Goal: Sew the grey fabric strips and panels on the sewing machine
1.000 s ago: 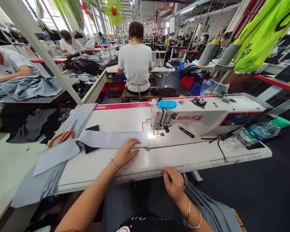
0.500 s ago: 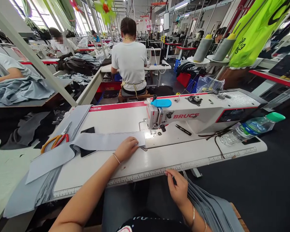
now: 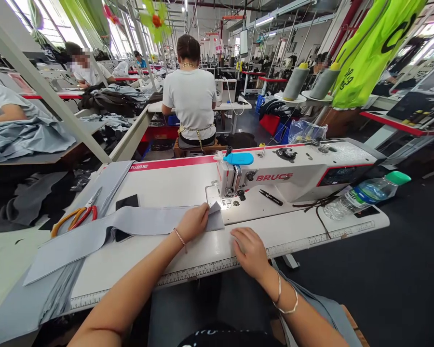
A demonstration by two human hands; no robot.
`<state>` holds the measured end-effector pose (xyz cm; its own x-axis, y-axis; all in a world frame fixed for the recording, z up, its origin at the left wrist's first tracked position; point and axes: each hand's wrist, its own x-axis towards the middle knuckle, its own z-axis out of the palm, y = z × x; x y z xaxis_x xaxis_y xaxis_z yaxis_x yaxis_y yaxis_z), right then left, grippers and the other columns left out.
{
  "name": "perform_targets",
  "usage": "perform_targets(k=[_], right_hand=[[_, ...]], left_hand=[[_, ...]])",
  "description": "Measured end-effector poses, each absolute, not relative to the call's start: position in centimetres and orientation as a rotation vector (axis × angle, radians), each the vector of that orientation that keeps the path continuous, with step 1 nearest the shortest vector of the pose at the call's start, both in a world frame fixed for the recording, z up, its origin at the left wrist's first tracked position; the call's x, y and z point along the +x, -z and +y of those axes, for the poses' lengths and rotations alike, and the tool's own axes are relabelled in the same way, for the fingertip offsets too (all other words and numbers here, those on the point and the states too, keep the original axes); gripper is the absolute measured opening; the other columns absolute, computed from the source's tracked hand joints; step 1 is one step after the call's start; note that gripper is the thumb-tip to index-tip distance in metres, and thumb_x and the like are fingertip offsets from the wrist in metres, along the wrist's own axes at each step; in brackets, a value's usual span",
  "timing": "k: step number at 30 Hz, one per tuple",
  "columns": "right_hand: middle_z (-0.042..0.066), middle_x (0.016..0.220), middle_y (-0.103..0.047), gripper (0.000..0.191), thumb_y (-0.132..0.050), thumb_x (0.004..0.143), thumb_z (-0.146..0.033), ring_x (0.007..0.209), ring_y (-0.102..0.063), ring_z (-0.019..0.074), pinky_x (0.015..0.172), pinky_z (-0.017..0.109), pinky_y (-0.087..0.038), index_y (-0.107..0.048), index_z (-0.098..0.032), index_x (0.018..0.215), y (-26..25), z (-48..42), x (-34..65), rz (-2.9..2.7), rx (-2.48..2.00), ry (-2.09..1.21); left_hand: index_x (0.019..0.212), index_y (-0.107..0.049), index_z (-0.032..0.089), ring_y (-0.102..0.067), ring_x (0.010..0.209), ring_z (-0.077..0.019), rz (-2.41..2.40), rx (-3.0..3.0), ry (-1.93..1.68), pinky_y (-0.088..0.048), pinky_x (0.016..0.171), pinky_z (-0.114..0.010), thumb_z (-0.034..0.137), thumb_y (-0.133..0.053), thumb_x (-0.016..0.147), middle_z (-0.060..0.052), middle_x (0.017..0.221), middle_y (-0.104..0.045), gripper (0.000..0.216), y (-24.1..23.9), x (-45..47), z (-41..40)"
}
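Moving right hand (image 3: 250, 250) up from the tabletop (image 3: 173, 185) edge onto its top, laying it flat, fingers (image 3: 238, 236) loosely spread, holding nothing. Pinching the strip (image 3: 141, 219) end between left hand (image 3: 193, 222) fingers (image 3: 204, 210), just beside the machine (image 3: 292, 176) needle, leaving its length lying leftward across the tabletop.

The sewing machine (image 3: 292, 176) stands on the right half of the desk (image 3: 173, 188). A cloth strip (image 3: 137, 219) lies left of it. The left hand (image 3: 193, 222) is on the strip's right end, and the right hand (image 3: 249, 250) rests on the desk beside it. Scissors (image 3: 75, 217) lie far left, and a bottle (image 3: 365, 193) lies far right.
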<state>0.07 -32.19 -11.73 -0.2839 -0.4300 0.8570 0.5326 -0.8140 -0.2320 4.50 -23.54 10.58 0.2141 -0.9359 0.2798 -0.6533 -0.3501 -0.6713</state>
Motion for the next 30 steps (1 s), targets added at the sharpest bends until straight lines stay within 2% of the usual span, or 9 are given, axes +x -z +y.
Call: perform_targets(k=[5, 7, 12, 16, 18, 21, 23, 26, 30], right_hand=[[0.013, 0.127, -0.059, 0.025, -0.054, 0.092, -0.019, 0.117, -0.05, 0.0304, 0.097, 0.049, -0.047, -0.065, -0.012, 0.112, 9.0, -33.7, 2.1, -0.055, -1.703, 2.066], [0.013, 0.132, -0.056, 0.027, -0.057, 0.09, -0.02, 0.123, -0.045, 0.0329, 0.099, 0.051, -0.044, -0.065, -0.012, 0.113, 8.4, -33.6, 3.1, -0.018, -1.805, 2.031], [0.012, 0.131, -0.057, 0.028, -0.057, 0.09, -0.021, 0.126, -0.042, 0.0342, 0.103, 0.054, -0.04, -0.063, -0.013, 0.116, 7.9, -33.3, 4.2, 0.04, -1.851, 1.972], [0.012, 0.131, -0.056, 0.029, -0.053, 0.092, -0.021, 0.128, -0.041, 0.0341, 0.105, 0.053, -0.039, -0.062, -0.011, 0.118, 8.0, -33.4, 4.3, -0.009, -1.817, 1.989], [0.014, 0.13, -0.056, 0.031, -0.05, 0.093, -0.021, 0.131, -0.04, 0.0346, 0.108, 0.053, -0.038, -0.061, -0.008, 0.119, 8.0, -33.5, 4.4, -0.04, -1.804, 2.001], [0.016, 0.13, -0.055, 0.032, -0.047, 0.094, -0.021, 0.13, -0.041, 0.0348, 0.108, 0.054, -0.039, -0.06, -0.006, 0.12, 8.0, -33.5, 4.5, -0.092, -1.8, 1.988], [0.016, 0.131, -0.054, 0.032, -0.047, 0.095, -0.021, 0.129, -0.043, 0.0346, 0.108, 0.055, -0.04, -0.061, -0.007, 0.12, 8.0, -33.6, 4.5, -0.112, -1.814, 1.961], [0.015, 0.132, -0.054, 0.031, -0.047, 0.095, -0.021, 0.13, -0.043, 0.0343, 0.108, 0.055, -0.04, -0.062, -0.008, 0.12, 7.7, -33.6, 4.4, -0.135, -1.827, 1.937], [0.017, 0.13, -0.055, 0.034, -0.046, 0.096, -0.02, 0.128, -0.044, 0.0348, 0.108, 0.055, -0.041, -0.062, -0.005, 0.12, 7.3, -33.7, 4.4, -0.185, -1.819, 1.937]], left_hand=[[0.108, -0.042, 0.018, -0.06, 0.069, -0.0218, 1.514, -2.161, 0.971, -0.037, 0.066, -0.029, 0.02, -0.027, 0.1, -0.002, 0.072, -0.059, 0.017, -11.5, 4.5, -25.8], [0.109, -0.045, 0.018, -0.061, 0.072, -0.0212, 1.51, -2.127, 1.006, -0.038, 0.065, -0.028, 0.019, -0.027, 0.1, -0.003, 0.077, -0.06, 0.019, -12.4, 5.0, -26.6], [0.105, -0.058, 0.017, -0.061, 0.079, -0.0234, 1.237, -1.747, 1.029, -0.035, 0.059, -0.031, 0.013, -0.035, 0.095, -0.01, 0.101, -0.061, 0.025, -14.1, 5.7, -27.7], [0.097, -0.064, 0.011, -0.058, 0.092, -0.0315, 1.116, -1.5, 1.31, -0.042, 0.07, -0.04, 0.02, -0.046, 0.094, -0.017, 0.103, -0.058, 0.02, -12.5, 4.8, -27.2], [0.101, -0.064, 0.011, -0.058, 0.088, -0.0298, 1.087, -1.482, 1.399, -0.044, 0.07, -0.041, 0.016, -0.043, 0.095, -0.016, 0.099, -0.059, 0.023, -10.9, 4.2, -26.6], [0.121, -0.061, 0.015, -0.06, 0.081, -0.0243, 1.122, -1.557, 1.195, -0.045, 0.066, -0.036, 0.008, -0.036, 0.095, -0.011, 0.094, -0.063, 0.037, -9.0, 3.5, -25.7], [0.131, -0.057, 0.014, -0.062, 0.084, -0.0253, 1.043, -1.657, 1.123, -0.047, 0.065, -0.035, 0.006, -0.035, 0.095, -0.011, 0.096, -0.064, 0.043, -8.4, 3.3, -25.5], [0.127, -0.059, 0.01, -0.064, 0.087, -0.0284, 0.887, -1.774, 1.136, -0.048, 0.062, -0.036, 0.01, -0.031, 0.098, -0.013, 0.097, -0.065, 0.04, -8.3, 3.1, -25.4], [0.131, -0.054, 0.017, -0.062, 0.07, -0.0221, 0.979, -1.677, 1.193, -0.042, 0.049, -0.032, 0.02, -0.037, 0.1, -0.012, 0.11, -0.062, 0.036, -8.2, 3.2, -25.2]])
